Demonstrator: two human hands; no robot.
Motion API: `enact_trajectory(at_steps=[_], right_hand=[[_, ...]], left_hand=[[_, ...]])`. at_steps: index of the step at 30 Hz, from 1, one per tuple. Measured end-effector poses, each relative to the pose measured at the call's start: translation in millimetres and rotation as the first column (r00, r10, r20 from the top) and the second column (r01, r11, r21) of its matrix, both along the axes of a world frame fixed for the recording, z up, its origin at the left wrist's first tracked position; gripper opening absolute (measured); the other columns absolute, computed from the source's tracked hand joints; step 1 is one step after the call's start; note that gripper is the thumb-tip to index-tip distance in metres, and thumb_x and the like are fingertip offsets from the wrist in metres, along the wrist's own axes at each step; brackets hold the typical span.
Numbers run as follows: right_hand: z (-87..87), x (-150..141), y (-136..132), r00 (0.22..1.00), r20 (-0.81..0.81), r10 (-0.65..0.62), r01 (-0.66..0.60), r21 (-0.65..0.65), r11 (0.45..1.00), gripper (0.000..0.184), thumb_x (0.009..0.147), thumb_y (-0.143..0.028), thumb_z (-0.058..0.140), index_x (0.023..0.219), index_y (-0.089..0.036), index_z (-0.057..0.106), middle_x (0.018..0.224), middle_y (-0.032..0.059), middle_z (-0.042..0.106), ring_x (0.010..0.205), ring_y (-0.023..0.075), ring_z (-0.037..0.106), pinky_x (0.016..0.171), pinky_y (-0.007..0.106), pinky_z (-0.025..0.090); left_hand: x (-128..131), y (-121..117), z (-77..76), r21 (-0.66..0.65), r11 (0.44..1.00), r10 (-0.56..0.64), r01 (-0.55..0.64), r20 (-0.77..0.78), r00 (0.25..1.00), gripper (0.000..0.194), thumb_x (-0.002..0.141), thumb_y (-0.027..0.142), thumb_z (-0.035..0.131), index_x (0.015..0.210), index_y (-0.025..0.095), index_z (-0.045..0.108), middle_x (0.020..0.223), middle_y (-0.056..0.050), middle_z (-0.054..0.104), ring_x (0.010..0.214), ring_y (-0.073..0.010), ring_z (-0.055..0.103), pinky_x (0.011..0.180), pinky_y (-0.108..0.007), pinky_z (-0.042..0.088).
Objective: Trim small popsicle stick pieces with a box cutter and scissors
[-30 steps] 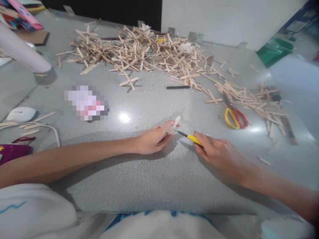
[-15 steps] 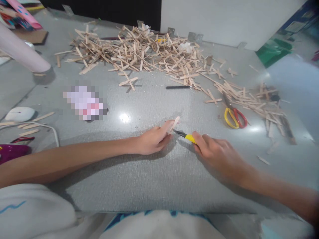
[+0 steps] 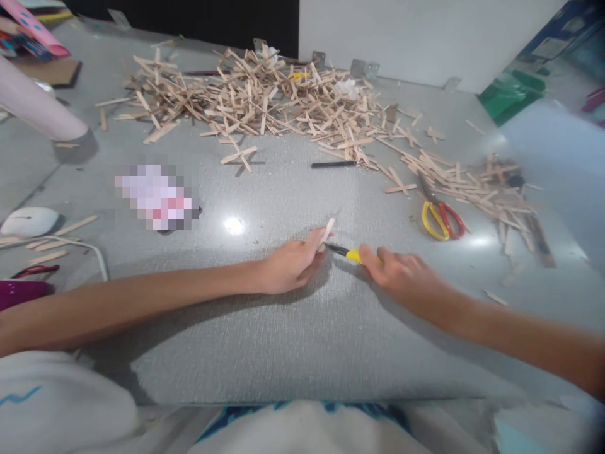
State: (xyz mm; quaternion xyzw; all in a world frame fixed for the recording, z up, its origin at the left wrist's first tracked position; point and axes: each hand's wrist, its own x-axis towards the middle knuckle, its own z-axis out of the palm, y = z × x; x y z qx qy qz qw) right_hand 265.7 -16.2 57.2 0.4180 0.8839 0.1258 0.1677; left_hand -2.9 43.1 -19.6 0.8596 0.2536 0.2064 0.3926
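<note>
My left hand (image 3: 297,261) is closed, pinching a wooden craft stick (image 3: 329,228) that points up and away from its fingertips. My right hand (image 3: 397,268) wraps round a yellow-handled tool with a narrow dark head (image 3: 344,252); the frames do not show clearly whether it is a cutter or pliers. The dark tip meets or nearly touches the stick close to my left fingers. Both hands are low over the grey tabletop (image 3: 265,353). Most of the tool's handle is hidden inside my right hand.
Behind my hands lies a heap of craft sticks (image 3: 265,94), some joined in crosses. Scissors (image 3: 442,217) with yellow and red handles are at right. A black rod (image 3: 333,164) lies in front of the heap. At left are a blurred-out pinkish object (image 3: 155,195) and a white mouse (image 3: 29,222).
Both hands keep their grips. My right hand and the tool have shifted slightly left, with the tip nearer the stick. The whole view has drifted a little.
</note>
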Motion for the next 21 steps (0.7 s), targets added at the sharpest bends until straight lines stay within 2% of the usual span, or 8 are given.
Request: enact_trajectory(at_steps=[2, 4, 8, 10, 13, 15, 18, 21], right_hand=[[-0.6, 1.8, 4.7, 1.000, -0.015, 0.001, -0.001, -0.041, 0.999, 0.031, 0.107, -0.007, 0.046, 0.131, -0.015, 0.064, 0.082, 0.0050, 0.073, 0.054, 0.0166, 0.058, 0.053, 0.035, 0.017], [6.3, 0.0, 6.4, 0.998, -0.049, -0.027, 0.021, -0.106, 0.994, 0.022, 0.111, -0.014, 0.046, 0.124, -0.017, 0.064, 0.076, 0.0026, 0.071, 0.051, 0.0158, 0.055, 0.052, 0.035, 0.016], [21.0, -5.9, 4.7, 0.997, -0.054, -0.049, 0.040, -0.147, 0.988, 0.019, 0.108, -0.009, 0.048, 0.115, -0.018, 0.064, 0.065, -0.0009, 0.064, 0.046, 0.0155, 0.050, 0.052, 0.036, 0.015], [15.1, -3.4, 8.9, 0.998, -0.054, -0.021, 0.014, -0.122, 0.992, 0.022, 0.107, -0.007, 0.047, 0.117, -0.018, 0.064, 0.069, 0.0008, 0.066, 0.049, 0.0154, 0.052, 0.053, 0.036, 0.015], [-3.0, 4.0, 20.1, 0.998, -0.062, 0.020, -0.028, -0.123, 0.992, 0.022, 0.112, -0.013, 0.045, 0.124, -0.016, 0.063, 0.083, 0.0050, 0.073, 0.054, 0.0155, 0.056, 0.053, 0.034, 0.017], [-5.4, 4.0, 21.9, 0.998, -0.055, 0.017, -0.024, -0.143, 0.989, 0.023, 0.114, -0.017, 0.044, 0.127, -0.014, 0.063, 0.089, 0.0073, 0.076, 0.057, 0.0162, 0.058, 0.054, 0.034, 0.019], [15.5, -7.4, 9.4, 0.999, -0.021, -0.030, 0.027, -0.134, 0.991, 0.023, 0.109, -0.009, 0.047, 0.123, -0.015, 0.064, 0.080, 0.0050, 0.073, 0.055, 0.0176, 0.059, 0.054, 0.035, 0.020], [36.8, -16.5, -3.2, 1.000, -0.004, -0.022, 0.021, -0.152, 0.988, 0.032, 0.099, 0.001, 0.050, 0.119, -0.017, 0.066, 0.073, 0.0023, 0.068, 0.053, 0.0180, 0.059, 0.055, 0.037, 0.020]], left_hand=[[0.3, 1.2, -0.2, 0.009, 1.000, -0.006, 0.006, 0.011, 1.000, 0.043, 0.112, 0.018, 0.039, 0.154, 0.012, 0.029, 0.064, 0.010, 0.052, 0.047, -0.0120, 0.049, 0.051, -0.022, 0.035], [-0.2, 1.8, 0.9, 0.017, 1.000, -0.015, 0.015, 0.000, 1.000, 0.043, 0.112, 0.018, 0.039, 0.153, 0.010, 0.031, 0.062, 0.012, 0.047, 0.045, -0.0116, 0.045, 0.048, -0.022, 0.031], [-2.8, 1.4, 4.2, 0.022, 0.999, -0.049, 0.049, 0.006, 0.999, 0.041, 0.112, 0.019, 0.041, 0.151, 0.010, 0.033, 0.059, 0.014, 0.038, 0.042, -0.0105, 0.037, 0.047, -0.022, 0.026], [-3.2, 1.7, 4.7, 0.010, 0.999, -0.041, 0.041, 0.014, 0.999, 0.040, 0.112, 0.019, 0.040, 0.150, 0.010, 0.033, 0.060, 0.014, 0.041, 0.043, -0.0106, 0.038, 0.048, -0.022, 0.027], [-2.1, 3.0, 4.0, 0.030, 1.000, -0.008, 0.008, 0.012, 1.000, 0.041, 0.111, 0.019, 0.041, 0.150, 0.009, 0.033, 0.061, 0.013, 0.043, 0.044, -0.0116, 0.042, 0.049, -0.023, 0.031], [-1.3, 3.2, 3.8, 0.044, 0.999, 0.001, -0.002, 0.004, 1.000, 0.042, 0.110, 0.019, 0.041, 0.151, 0.008, 0.033, 0.061, 0.013, 0.043, 0.045, -0.0122, 0.043, 0.050, -0.023, 0.032], [-1.4, 0.7, 4.8, 0.048, 0.999, 0.004, -0.003, -0.022, 1.000, 0.043, 0.111, 0.020, 0.039, 0.152, 0.008, 0.033, 0.060, 0.013, 0.040, 0.044, -0.0125, 0.041, 0.049, -0.023, 0.029], [-2.5, -3.4, 6.4, 0.080, 0.997, 0.013, -0.010, -0.034, 0.999, 0.045, 0.111, 0.021, 0.039, 0.154, 0.008, 0.032, 0.059, 0.014, 0.038, 0.043, -0.0126, 0.038, 0.049, -0.024, 0.026]])
